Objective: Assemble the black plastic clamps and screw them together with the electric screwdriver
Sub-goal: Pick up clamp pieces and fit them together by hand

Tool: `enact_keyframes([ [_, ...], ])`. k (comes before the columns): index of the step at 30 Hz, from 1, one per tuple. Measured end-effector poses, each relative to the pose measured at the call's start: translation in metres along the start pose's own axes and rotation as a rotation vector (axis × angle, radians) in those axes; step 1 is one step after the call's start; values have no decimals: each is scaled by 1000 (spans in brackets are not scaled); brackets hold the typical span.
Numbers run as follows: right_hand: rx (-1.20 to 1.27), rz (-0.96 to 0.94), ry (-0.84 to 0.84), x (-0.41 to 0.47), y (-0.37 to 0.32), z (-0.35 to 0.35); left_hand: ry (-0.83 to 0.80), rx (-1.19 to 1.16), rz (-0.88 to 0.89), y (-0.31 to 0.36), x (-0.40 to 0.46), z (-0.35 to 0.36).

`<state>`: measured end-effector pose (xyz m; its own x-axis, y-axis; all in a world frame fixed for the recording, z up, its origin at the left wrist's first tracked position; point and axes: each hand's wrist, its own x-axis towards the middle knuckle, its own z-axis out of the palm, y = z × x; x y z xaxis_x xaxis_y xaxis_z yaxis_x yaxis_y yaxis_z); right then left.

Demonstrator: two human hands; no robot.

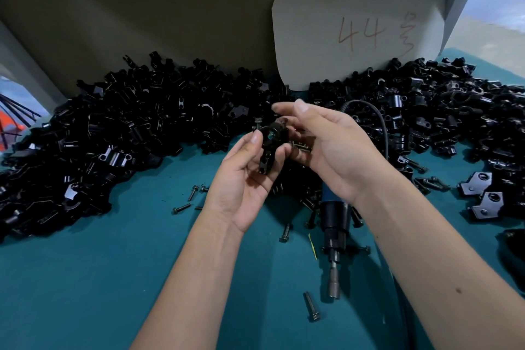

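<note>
Held above the teal bench (85, 278): a black clamp (270, 148), pinched between thumb and curled fingers of the left hand (244, 179), long axis running from ring end, up by the thumb tip, down toward the palm. Standing up from the ring end, a screw (258, 122). Touching the clamp's right side, fingers of the right hand (335, 150), partly curled; grip on anything cannot be told. Below the right wrist, flat on the bench, an electric screwdriver (335, 230), bit pointing toward the person. Beyond the fingertips, heaps of black clamp parts (127, 128); loose screws (312, 307) scattered nearer.
</note>
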<state>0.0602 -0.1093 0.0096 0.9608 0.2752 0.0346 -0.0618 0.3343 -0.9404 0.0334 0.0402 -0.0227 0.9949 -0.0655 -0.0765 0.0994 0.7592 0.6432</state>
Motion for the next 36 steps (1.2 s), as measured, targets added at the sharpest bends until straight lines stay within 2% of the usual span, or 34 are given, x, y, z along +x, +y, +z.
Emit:
enact_keyframes([
  [3,-91,-34,-28,1,2,-2,-1,30,0,0,0,0],
  [6,-118,-91,66,3,6,-1,26,37,5,-1,-1,1],
  [10,-122,-127,150,3,7,1,-20,130,35,-1,-2,0],
  [13,-278,-188,185,4,6,-1,-43,236,105,-2,0,-1],
  [17,-436,-313,129,3,6,1,44,398,276,-10,5,-2],
  [22,-482,-357,145,4,8,-2,101,554,419,-13,8,-6],
  [26,-574,-373,44,6,6,-9,83,496,381,-12,8,-6],
  [30,-707,-447,56,7,6,-14,47,525,382,-10,7,-6],
  [36,-939,-535,-13,6,3,-15,-44,607,368,-1,5,-9],
])
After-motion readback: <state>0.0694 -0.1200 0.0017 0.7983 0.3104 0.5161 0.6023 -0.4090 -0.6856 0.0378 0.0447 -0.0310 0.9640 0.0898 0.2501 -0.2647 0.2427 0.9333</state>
